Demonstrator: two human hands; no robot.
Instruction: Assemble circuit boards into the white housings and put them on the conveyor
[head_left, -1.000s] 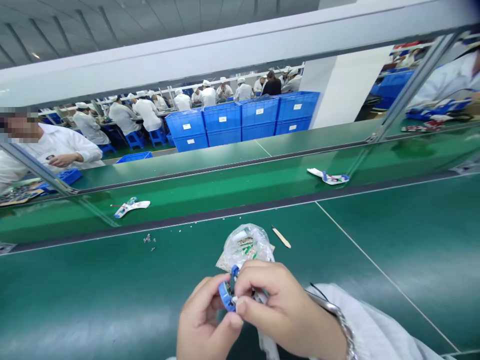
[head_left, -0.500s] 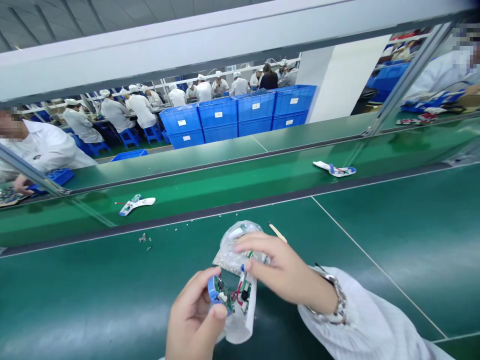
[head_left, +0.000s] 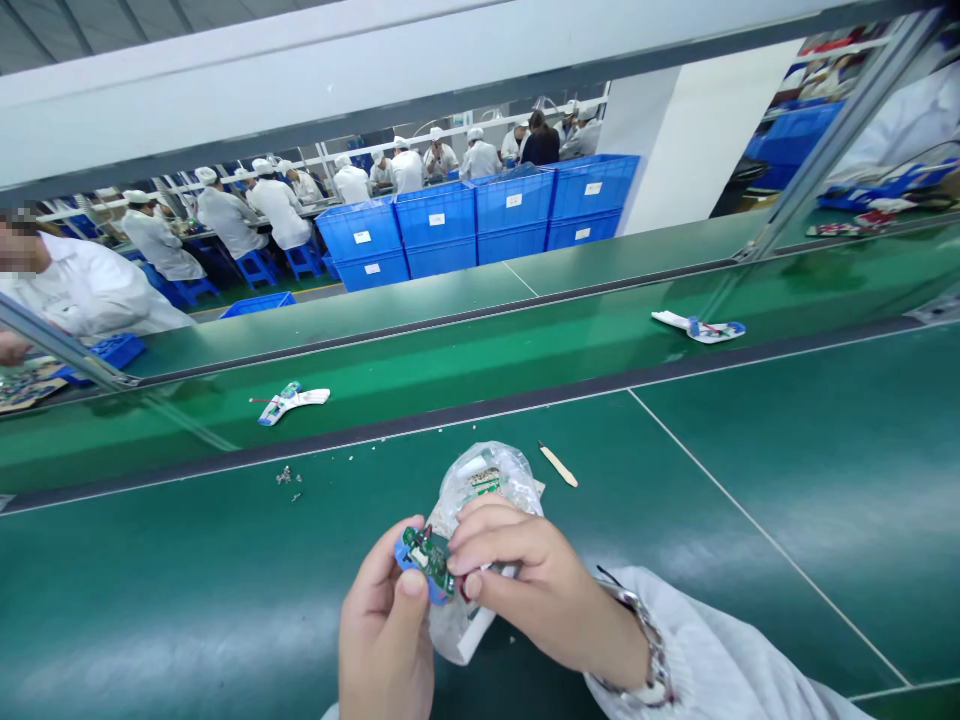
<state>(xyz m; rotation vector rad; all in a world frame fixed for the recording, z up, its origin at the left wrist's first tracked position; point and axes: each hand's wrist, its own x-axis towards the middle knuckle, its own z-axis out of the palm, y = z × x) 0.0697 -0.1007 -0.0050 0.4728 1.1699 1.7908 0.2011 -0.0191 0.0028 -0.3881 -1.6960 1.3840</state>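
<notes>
Pinching a little blue-edged green board (head_left: 426, 556) between the nearly shut fingers of the left hand (head_left: 384, 630) and right hand (head_left: 532, 590), resting against a crumpled clear bag (head_left: 489, 478).

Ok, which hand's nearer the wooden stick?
Right. The right hand is below the wooden stick, slightly to its left; the left hand is farther off, lower and well to the left.

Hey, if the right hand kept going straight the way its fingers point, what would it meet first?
The green circuit board in its blue housing. The fingertips of the right hand seem almost on it already, though depth is hard to judge here.
</notes>
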